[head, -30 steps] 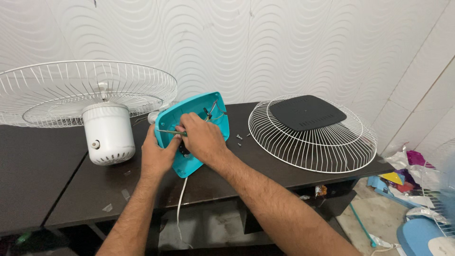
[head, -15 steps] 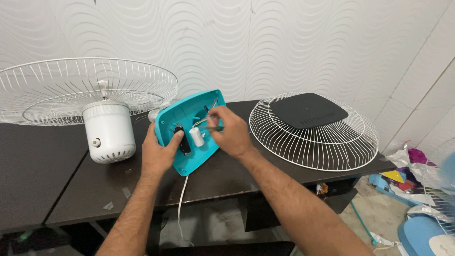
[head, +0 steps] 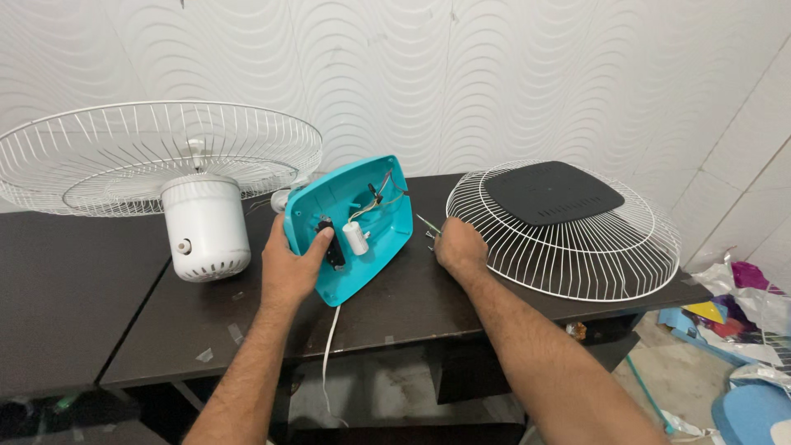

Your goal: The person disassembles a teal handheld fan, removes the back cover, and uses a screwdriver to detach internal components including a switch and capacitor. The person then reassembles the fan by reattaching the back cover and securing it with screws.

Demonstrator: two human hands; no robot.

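Both forearms run off the bottom edge, so nothing above the elbows shows. The left hand [head: 290, 265] grips the lower left rim of 1 teal cover [head: 353, 224], thumb pressed inside it, fingers wrapped behind and hidden. The cover stands tilted on the dark table [head: 107, 330], open side up, with 1 white cylinder [head: 356, 237] and wires [head: 381, 196] inside. A white cord [head: 328, 350] hangs below the table edge. The right hand [head: 460, 247] rests on the table just beside the cover, fingers curled over small metal bits; whether it pinches them is hard to tell. Farther back: 2 wire guards, the left guard [head: 124, 156] on the white motor [head: 206, 227], the right guard [head: 568, 239] lying flat with a black centre plate [head: 554, 191].
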